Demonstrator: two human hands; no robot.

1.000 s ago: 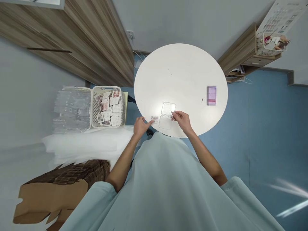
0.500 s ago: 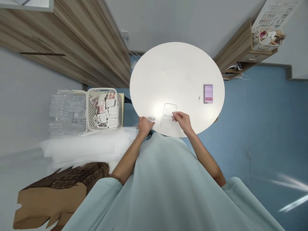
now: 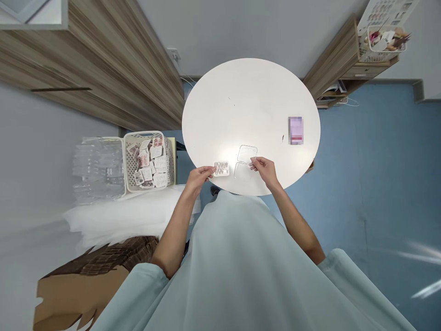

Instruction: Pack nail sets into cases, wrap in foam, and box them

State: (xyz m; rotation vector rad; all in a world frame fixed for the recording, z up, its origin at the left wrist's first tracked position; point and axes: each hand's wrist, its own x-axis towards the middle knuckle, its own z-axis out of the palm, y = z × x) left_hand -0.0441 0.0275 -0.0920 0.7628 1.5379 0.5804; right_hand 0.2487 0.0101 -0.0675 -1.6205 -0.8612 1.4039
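Near the front edge of the white round table, my left hand [image 3: 200, 177] pinches the left end of a small card of false nails [image 3: 221, 168]. Rows of glossy nail-shaped pieces show on that card. To its right lies a clear plastic clamshell case [image 3: 247, 154], opened out so that both halves show. My right hand [image 3: 265, 170] is closed on the case's right side, close to the hinge between the halves. The fingertips partly cover that edge.
The round table [image 3: 251, 101] carries a blurred purple box [image 3: 296, 130] at right and a small dark object [image 3: 283, 138]. Left of the table, a white basket [image 3: 129, 184] holds several cards beside stacked clear cases [image 3: 99, 170]. White sheets [image 3: 127, 214] and flattened cardboard [image 3: 82, 289] lie below.
My left hand has shifted slightly left and now shows the nail card turned face up and more in view. The case and my right hand have moved slightly right.
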